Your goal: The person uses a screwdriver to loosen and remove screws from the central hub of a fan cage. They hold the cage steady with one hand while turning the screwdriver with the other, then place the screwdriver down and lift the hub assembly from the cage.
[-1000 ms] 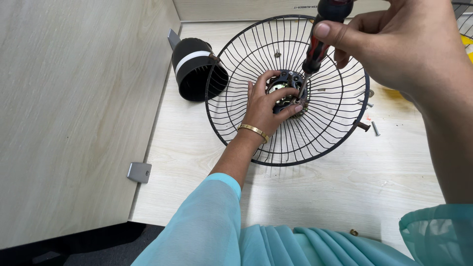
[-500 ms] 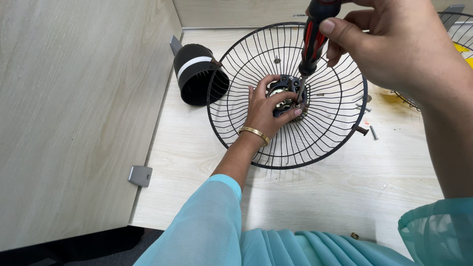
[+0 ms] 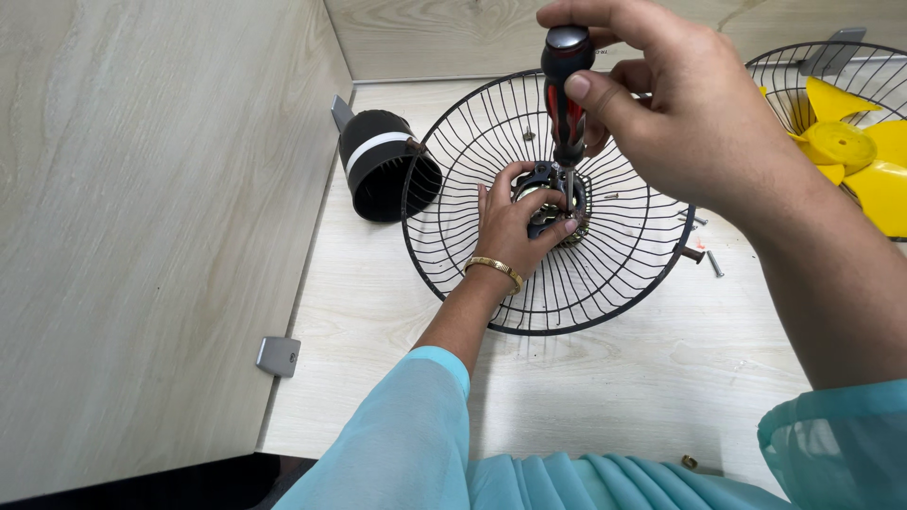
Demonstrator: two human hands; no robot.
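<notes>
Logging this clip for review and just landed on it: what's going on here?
A person is working on a black wire fan guard lying on a pale wooden tabletop. The left hand steadies the dark motor block at the guard's centre. The right hand holds a red-and-black screwdriver upright, tip down at the motor. A black cylindrical housing lies to the left, a yellow fan blade in a second guard to the right, and loose screws beside the guard.

Both arms bare from forearm down. Loose light-turquoise sleeves: left sleeve [image 3: 406, 425] ends above the bangle, right sleeve [image 3: 836, 439] sheer at its edge. Thin gold bangle [image 3: 493, 268] on left wrist. Pleated cloth [image 3: 576, 482] of same colour between the sleeves.
</notes>
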